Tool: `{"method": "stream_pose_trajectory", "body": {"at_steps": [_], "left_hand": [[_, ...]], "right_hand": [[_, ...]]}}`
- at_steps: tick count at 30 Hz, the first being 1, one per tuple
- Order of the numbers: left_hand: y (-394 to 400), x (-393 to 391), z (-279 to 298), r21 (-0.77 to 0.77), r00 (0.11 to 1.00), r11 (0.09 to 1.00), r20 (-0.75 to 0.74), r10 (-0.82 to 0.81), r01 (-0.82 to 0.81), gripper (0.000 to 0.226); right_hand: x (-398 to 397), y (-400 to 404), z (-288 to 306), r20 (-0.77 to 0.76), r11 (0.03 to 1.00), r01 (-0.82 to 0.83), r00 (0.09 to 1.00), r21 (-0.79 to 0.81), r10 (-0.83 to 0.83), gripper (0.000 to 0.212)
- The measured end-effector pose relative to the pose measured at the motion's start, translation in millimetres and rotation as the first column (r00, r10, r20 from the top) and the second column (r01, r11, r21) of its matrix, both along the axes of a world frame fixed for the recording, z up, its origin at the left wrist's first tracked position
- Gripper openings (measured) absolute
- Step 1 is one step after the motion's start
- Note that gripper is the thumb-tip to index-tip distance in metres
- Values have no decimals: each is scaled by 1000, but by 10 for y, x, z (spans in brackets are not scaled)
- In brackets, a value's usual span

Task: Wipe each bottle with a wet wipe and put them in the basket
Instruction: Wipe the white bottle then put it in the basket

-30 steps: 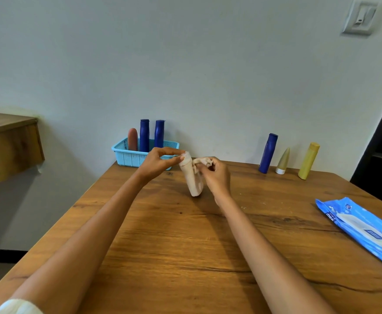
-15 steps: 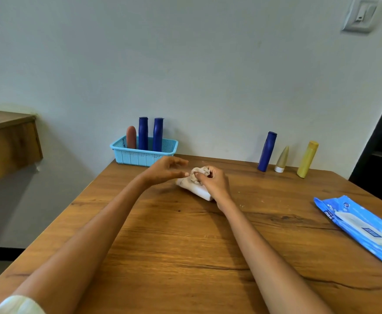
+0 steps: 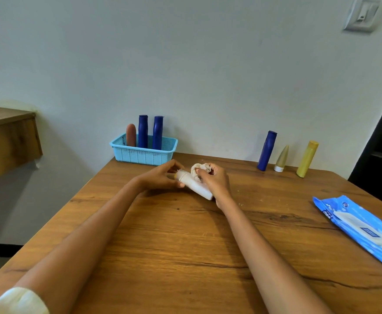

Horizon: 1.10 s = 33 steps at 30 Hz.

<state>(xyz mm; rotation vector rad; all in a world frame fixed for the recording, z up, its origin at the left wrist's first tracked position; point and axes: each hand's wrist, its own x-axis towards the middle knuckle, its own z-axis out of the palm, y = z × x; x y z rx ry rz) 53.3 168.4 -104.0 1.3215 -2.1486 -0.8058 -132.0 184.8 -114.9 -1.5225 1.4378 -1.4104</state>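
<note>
Seven bottles show: three upright in the basket (image 3: 143, 154) at the table's (image 3: 185, 245) far left edge (one brown (image 3: 131, 138), two blue (image 3: 143, 131)), three standing along the wall at far right (one blue (image 3: 266, 150), one cone-shaped (image 3: 282, 158), one yellow (image 3: 307, 158)), and one white bottle (image 3: 193, 184) lying tilted mid-table between the hands. Left hand (image 3: 160, 177) grips the white bottle's cap end with curled fingers; right hand (image 3: 212, 180) pinches a crumpled wipe (image 3: 199, 169) against the bottle's upper side, covering part of the body. One wipes pack (image 3: 358, 230) lies flat at the right edge, well apart, and one wooden shelf (image 3: 8, 137) and one wall switch (image 3: 362, 14) sit off the table.
</note>
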Motion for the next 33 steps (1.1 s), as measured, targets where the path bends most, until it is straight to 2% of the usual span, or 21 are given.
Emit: {"method": "stream_pose_trajectory", "body": {"at_steps": [2, 4, 9, 13, 20, 23, 25, 27, 30, 33], "left_hand": [[21, -4, 47, 11, 989, 1000, -146, -23, 25, 47], [33, -16, 88, 31, 968, 998, -246, -41, 50, 45], [27, 5, 173, 58, 921, 992, -382, -82, 112, 55], [11, 28, 211, 38, 922, 992, -374, -101, 124, 58], [38, 47, 237, 30, 922, 994, -378, -86, 105, 55], [26, 36, 255, 15, 929, 993, -356, -105, 118, 64], [15, 38, 251, 12, 931, 994, -352, -100, 111, 58], [19, 46, 259, 13, 929, 994, -357, -93, 105, 53], [31, 47, 270, 30, 928, 996, -366, -68, 85, 46], [46, 32, 284, 24, 930, 996, -361, -71, 85, 49]], "right_hand": [[-12, -5, 12, 125, 999, -29, 992, 23, 26, 21], [-8, 7, 40, 166, 1000, -29, 986, 8, 28, 15], [79, 72, 162, 10, 984, -55, 998, -172, 58, 14], [144, 108, 146, -53, 976, -82, 996, -203, 73, 11], [-5, 23, 24, -120, 989, 80, 988, -123, -94, 7], [61, 89, 137, -84, 981, 26, 995, -193, -43, 8], [73, 138, 163, -58, 979, -27, 998, -201, 16, 10], [31, 144, 108, -71, 984, -51, 997, -172, 39, 10], [-81, 84, -12, -146, 997, 21, 989, -77, -32, 10], [-102, 68, 1, -164, 995, 66, 983, -70, -77, 9]]}}
